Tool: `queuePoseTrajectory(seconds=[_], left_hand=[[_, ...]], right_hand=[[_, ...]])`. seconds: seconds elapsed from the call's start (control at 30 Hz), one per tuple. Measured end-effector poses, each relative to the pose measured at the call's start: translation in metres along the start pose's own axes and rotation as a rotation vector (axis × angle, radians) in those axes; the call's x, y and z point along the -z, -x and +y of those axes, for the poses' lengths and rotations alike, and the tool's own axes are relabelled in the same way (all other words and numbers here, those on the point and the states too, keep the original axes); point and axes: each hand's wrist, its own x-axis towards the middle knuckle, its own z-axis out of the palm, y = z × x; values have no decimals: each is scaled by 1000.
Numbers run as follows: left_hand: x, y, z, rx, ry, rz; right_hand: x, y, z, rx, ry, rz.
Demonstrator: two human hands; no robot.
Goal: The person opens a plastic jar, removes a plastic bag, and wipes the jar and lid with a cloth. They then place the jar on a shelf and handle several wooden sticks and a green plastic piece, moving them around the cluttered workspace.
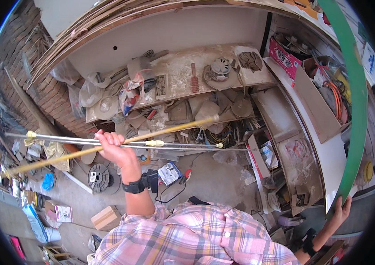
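Observation:
My left hand (113, 147) is raised in front of me, closed around a yellow rod (161, 131) and several thin metal rods (187, 145) that bear pale yellow fittings. The yellow rod crosses the metal ones at a slant. At the far right, my right hand (341, 209) grips the lower end of a long green strip (359, 99), which stands up past the shelving and looks bent at the picture's rim. The palm and part of the fingers of that hand are hidden.
A dusty workbench (177, 78) with an electric motor part (220, 66) and plastic bags stands ahead. On the floor are a black cable spool (98, 178), a cardboard box (105, 218) and a blue-white box (170, 173). Boards and a crate of cables line the right side.

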Motion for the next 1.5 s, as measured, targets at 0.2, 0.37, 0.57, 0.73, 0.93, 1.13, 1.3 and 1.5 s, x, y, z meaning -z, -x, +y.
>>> queuePoseTrajectory(seconds=[0.2,0.37,0.57,0.73,0.93,1.13,1.3,1.5], left_hand=[[-9,29,-11,-44,-139,-21],[16,35,-21,-3,-276,-9],[36,17,-20,-53,-334,-151],[51,3,-41,-15,-361,-129],[67,-7,-27,-14,-384,-165],[64,-17,-39,87,-345,-220],[23,-26,10,-74,-204,-418],[-43,-32,81,-155,20,-233]], right_hand=[[15,25,3,-67,-63,95],[21,28,8,-84,-53,61],[6,25,18,-87,-21,25],[0,18,46,-165,-157,-40],[-40,14,25,-186,-172,35],[-54,23,11,-90,-138,-33],[-53,19,23,-76,-170,-104],[-68,32,-11,-72,-138,23]])
